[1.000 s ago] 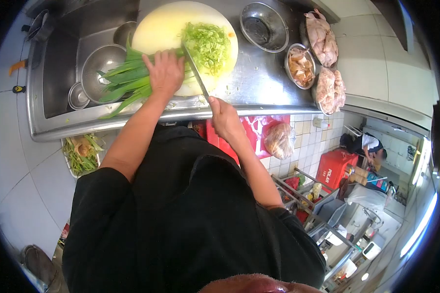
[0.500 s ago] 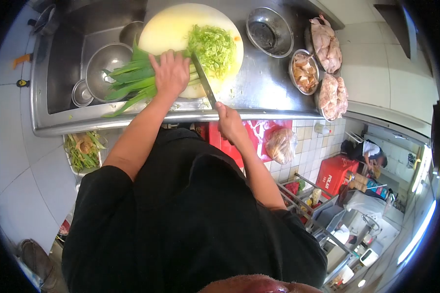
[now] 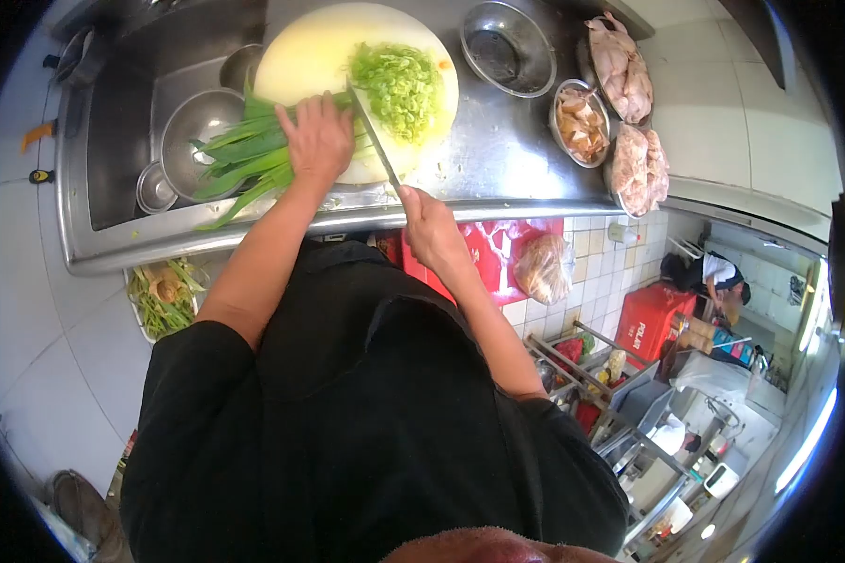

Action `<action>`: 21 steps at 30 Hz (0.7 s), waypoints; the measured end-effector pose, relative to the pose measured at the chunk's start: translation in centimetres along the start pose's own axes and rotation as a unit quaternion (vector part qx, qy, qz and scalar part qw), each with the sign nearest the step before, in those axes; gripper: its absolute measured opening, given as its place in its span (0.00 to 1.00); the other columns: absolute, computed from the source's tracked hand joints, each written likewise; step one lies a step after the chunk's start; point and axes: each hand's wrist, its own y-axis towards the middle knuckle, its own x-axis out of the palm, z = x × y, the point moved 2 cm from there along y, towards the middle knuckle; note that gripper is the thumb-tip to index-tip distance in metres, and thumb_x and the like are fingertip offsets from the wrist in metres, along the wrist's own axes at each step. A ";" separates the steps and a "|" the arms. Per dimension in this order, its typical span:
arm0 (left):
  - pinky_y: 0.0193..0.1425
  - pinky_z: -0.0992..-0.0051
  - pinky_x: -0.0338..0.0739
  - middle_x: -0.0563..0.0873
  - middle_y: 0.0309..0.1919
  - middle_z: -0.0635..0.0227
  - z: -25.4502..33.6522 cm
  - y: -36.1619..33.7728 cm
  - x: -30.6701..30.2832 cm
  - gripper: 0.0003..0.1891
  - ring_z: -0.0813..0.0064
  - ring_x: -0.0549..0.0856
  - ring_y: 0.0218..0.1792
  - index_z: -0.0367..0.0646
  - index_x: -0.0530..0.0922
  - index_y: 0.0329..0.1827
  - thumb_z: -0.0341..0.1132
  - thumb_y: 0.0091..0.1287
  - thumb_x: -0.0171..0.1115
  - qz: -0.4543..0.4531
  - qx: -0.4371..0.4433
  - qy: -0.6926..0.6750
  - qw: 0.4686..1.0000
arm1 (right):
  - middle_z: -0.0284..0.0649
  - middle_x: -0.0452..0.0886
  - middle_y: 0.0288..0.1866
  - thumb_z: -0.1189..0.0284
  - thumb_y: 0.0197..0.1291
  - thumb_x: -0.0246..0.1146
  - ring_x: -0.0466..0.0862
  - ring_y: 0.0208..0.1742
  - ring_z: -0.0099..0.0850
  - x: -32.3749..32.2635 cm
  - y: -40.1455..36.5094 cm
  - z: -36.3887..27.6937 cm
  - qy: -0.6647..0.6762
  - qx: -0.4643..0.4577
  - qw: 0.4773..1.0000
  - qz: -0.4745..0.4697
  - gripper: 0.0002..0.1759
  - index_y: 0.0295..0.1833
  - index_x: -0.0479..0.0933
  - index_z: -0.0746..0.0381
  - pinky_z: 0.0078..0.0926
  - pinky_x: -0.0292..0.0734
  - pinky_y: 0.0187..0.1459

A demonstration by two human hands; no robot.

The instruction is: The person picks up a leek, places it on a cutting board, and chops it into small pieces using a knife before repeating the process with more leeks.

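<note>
My left hand (image 3: 319,141) presses down on a bunch of long green leek leaves (image 3: 253,150), holding it against the round cutting board (image 3: 300,47). The leaves spread leftward over the sink's edge. My right hand (image 3: 429,223) is closed round the handle of a knife (image 3: 376,141). Its blade points away from me, beside my left fingertips and at the cut end of the leeks. A heap of shredded leek (image 3: 399,89) lies on the board to the right of the blade.
In the sink (image 3: 117,141) on the left sits a metal bowl (image 3: 183,131). To the right stand a steel bowl (image 3: 507,47), a bowl of brownish pieces (image 3: 580,122) and whole poultry (image 3: 622,70). Below left is a tray of trimmings (image 3: 164,300). Another person (image 3: 718,277) bends at far right.
The knife has shifted a little left and its blade now appears narrower, closer to edge-on. My left hand stays on the leeks. The whole view has shifted slightly.
</note>
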 end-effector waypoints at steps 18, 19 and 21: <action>0.81 0.32 0.56 0.83 0.59 0.58 -0.2 -0.1 -0.1 0.24 0.57 0.78 0.67 0.40 0.84 0.68 0.48 0.82 0.55 -0.012 -0.007 -0.018 1.000 | 0.73 0.84 0.53 0.50 0.86 0.47 0.82 0.61 0.69 -0.7 1.1 -1.3 -0.008 0.000 1.000 -0.012 0.33 0.59 0.83 0.71 0.56 0.76 0.64; 0.81 0.32 0.56 0.84 0.59 0.58 -0.1 -0.1 -0.1 0.24 0.57 0.78 0.67 0.40 0.84 0.68 0.48 0.81 0.56 -0.013 -0.007 -0.013 1.000 | 0.73 0.84 0.53 0.50 0.86 0.47 0.82 0.62 0.69 -0.6 0.2 -0.8 -0.007 0.003 1.000 -0.013 0.33 0.60 0.83 0.71 0.56 0.76 0.64; 0.81 0.33 0.56 0.83 0.60 0.58 -0.1 0.0 0.1 0.24 0.56 0.78 0.67 0.40 0.83 0.67 0.48 0.81 0.56 -0.003 -0.008 -0.021 1.000 | 0.72 0.84 0.53 0.50 0.86 0.47 0.81 0.61 0.70 0.4 0.6 0.4 -0.012 -0.007 1.000 -0.003 0.33 0.60 0.83 0.70 0.56 0.76 0.64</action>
